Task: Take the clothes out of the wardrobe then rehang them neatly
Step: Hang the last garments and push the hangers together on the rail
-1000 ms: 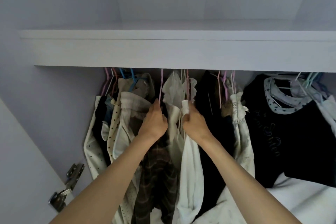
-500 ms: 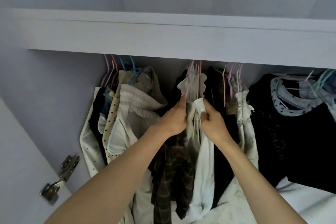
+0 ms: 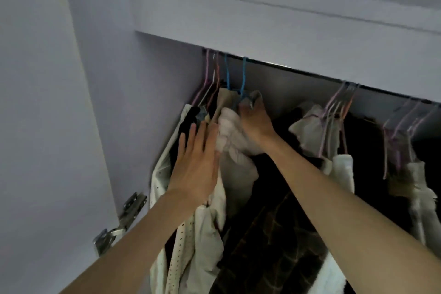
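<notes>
- Nearest, the left hand [image 3: 198, 164] is reaching in flat, its fingers [image 3: 193, 133] straight and spread, holding nothing and pressing against the cream dotted fabric garment [image 3: 181, 234] and the dark clothes just beyond its fingertips.
- Just right of those fingers, the right hand [image 3: 254, 122] is curling round the bunched pale pink soft garment [image 3: 229, 136], its fingers reaching up to the base of the blue wire hanger [image 3: 243, 79].
- Below both hands, the dark brown plaid garment [image 3: 274, 234] is hanging loose.
- Farther right of the right fingers, the cluster of lilac and pink wire hangers [image 3: 338, 107] is carrying white and dark clothes.
- Judging by this, the task is barely begun: the clothes I can see are all hanging from the dark metal rail [image 3: 298, 71] under the white wardrobe shelf [image 3: 262, 31], crowded and crumpled; taking them out and rehanging both remain.
</notes>
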The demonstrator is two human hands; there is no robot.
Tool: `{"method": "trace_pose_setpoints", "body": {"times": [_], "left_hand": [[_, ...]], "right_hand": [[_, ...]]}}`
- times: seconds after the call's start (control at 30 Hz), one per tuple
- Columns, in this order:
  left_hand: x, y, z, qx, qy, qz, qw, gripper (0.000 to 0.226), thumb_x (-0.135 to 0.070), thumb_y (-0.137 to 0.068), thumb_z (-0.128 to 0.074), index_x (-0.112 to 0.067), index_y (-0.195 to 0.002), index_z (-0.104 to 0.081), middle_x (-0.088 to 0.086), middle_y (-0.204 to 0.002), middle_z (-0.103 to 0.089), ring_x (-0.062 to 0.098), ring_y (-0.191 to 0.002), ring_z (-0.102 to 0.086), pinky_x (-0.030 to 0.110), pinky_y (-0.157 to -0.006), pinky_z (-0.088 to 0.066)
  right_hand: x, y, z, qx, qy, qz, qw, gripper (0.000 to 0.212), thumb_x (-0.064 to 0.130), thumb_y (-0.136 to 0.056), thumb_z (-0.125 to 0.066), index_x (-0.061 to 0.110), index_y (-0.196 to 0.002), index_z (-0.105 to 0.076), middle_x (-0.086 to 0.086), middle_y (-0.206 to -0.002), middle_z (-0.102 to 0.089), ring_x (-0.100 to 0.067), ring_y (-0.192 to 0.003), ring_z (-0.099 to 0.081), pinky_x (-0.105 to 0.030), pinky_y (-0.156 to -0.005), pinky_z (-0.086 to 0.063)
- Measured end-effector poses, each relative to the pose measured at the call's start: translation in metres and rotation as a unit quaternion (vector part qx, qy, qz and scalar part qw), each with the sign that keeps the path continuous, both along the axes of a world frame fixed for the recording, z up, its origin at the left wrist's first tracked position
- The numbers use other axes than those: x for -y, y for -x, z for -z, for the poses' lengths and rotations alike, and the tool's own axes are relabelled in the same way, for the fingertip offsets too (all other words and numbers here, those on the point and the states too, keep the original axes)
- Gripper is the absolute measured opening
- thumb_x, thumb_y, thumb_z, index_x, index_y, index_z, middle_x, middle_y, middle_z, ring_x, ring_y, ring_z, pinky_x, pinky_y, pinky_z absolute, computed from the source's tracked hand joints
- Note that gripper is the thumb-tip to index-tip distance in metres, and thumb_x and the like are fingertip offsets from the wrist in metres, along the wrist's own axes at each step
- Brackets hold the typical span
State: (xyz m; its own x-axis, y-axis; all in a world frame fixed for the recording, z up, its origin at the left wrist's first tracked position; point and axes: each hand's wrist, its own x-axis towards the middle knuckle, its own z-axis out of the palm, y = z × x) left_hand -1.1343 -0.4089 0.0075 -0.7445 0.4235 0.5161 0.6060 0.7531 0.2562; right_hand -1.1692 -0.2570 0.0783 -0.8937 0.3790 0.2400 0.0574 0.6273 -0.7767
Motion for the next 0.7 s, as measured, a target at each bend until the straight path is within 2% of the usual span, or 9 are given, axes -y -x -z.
{"method": "trace_pose_setpoints", "body": {"times": [0.07,0.17,0.23,0.3,0.37,0.47,0.53,0.6,0.7], "left_hand": [[0.005,0.009,0.007,-0.022,-0.003,-0.018,1.000,0.056,-0.030,-0.095,-0.012,-0.011,-0.146,-0.024,0.014,-0.150,-0.028,0.031,-0.141,-0.018,0.052,-0.109,0.003],[0.008,0.017,0.012,-0.068,-0.026,-0.030,0.997,0.049,-0.020,-0.094,-0.028,-0.009,-0.141,-0.035,0.015,-0.145,-0.037,0.034,-0.137,-0.029,0.062,-0.105,-0.017],[0.010,0.020,0.016,-0.080,-0.056,-0.018,0.995,0.055,-0.005,-0.086,-0.045,-0.003,-0.140,-0.035,0.020,-0.145,-0.036,0.039,-0.136,-0.027,0.059,-0.106,-0.026],[0.011,0.021,0.016,-0.086,-0.082,-0.018,0.993,0.065,0.006,-0.074,-0.051,0.004,-0.137,-0.036,0.026,-0.142,-0.036,0.044,-0.134,-0.027,0.054,-0.105,-0.024],[0.008,0.021,0.016,-0.080,-0.090,-0.032,0.992,0.065,0.008,-0.072,-0.049,0.007,-0.136,-0.037,0.028,-0.141,-0.037,0.046,-0.132,-0.029,0.050,-0.105,-0.022],[0.003,0.016,0.015,-0.062,-0.076,-0.051,0.994,0.060,-0.005,-0.078,-0.025,0.007,-0.136,-0.037,0.027,-0.140,-0.039,0.043,-0.133,-0.030,0.049,-0.105,-0.021],[0.000,0.012,0.013,-0.058,-0.072,-0.052,0.994,0.062,-0.007,-0.078,-0.020,0.007,-0.135,-0.039,0.026,-0.138,-0.042,0.043,-0.132,-0.033,0.050,-0.105,-0.024],[0.001,0.010,0.013,-0.061,-0.079,-0.057,0.993,0.060,-0.007,-0.079,-0.021,0.006,-0.134,-0.040,0.026,-0.136,-0.044,0.043,-0.130,-0.037,0.050,-0.103,-0.030],[0.004,0.010,0.011,-0.069,-0.089,-0.056,0.992,0.054,-0.002,-0.081,-0.032,0.007,-0.134,-0.041,0.026,-0.134,-0.047,0.043,-0.127,-0.040,0.051,-0.099,-0.037]], "right_hand": [[0.002,0.033,0.005,-0.018,0.016,0.018,1.000,0.053,0.025,-0.101,-0.032,0.002,-0.146,-0.015,-0.015,-0.149,-0.029,-0.027,-0.135,-0.031,-0.025,-0.104,-0.023],[0.011,0.067,0.018,-0.078,0.043,0.008,0.996,0.052,0.026,-0.102,-0.026,0.015,-0.150,-0.007,-0.013,-0.149,-0.031,-0.025,-0.135,-0.032,-0.032,-0.112,-0.022],[0.021,0.080,0.025,-0.099,0.068,-0.009,0.993,0.052,0.030,-0.102,-0.024,0.021,-0.149,-0.005,-0.010,-0.139,-0.040,-0.021,-0.120,-0.042,-0.031,-0.107,-0.028],[0.030,0.090,0.026,-0.106,0.080,-0.034,0.991,0.054,0.036,-0.100,-0.023,0.024,-0.149,-0.003,-0.007,-0.127,-0.044,-0.015,-0.105,-0.039,-0.030,-0.098,-0.030],[0.033,0.095,0.022,-0.096,0.073,-0.047,0.992,0.053,0.035,-0.101,-0.024,0.025,-0.149,-0.005,-0.006,-0.117,-0.049,-0.011,-0.092,-0.045,-0.023,-0.086,-0.035],[0.029,0.093,0.017,-0.076,0.044,-0.054,0.995,0.051,0.029,-0.102,-0.024,0.024,-0.149,-0.007,0.001,-0.099,-0.049,-0.004,-0.073,-0.044,-0.016,-0.069,-0.035],[0.025,0.088,0.014,-0.068,0.040,-0.072,0.994,0.054,0.034,-0.101,-0.024,0.023,-0.150,-0.004,-0.002,-0.115,-0.043,-0.009,-0.093,-0.041,-0.025,-0.088,-0.036],[0.026,0.080,0.011,-0.045,0.043,-0.091,0.994,0.057,0.039,-0.100,-0.023,0.021,-0.149,-0.001,-0.005,-0.139,-0.034,-0.013,-0.119,-0.032,-0.032,-0.109,-0.020],[0.029,0.063,0.009,-0.032,0.024,-0.100,0.994,0.056,0.035,-0.103,-0.020,0.014,-0.149,0.003,-0.004,-0.157,-0.005,-0.012,-0.143,-0.007,-0.016,-0.107,-0.001]]}}
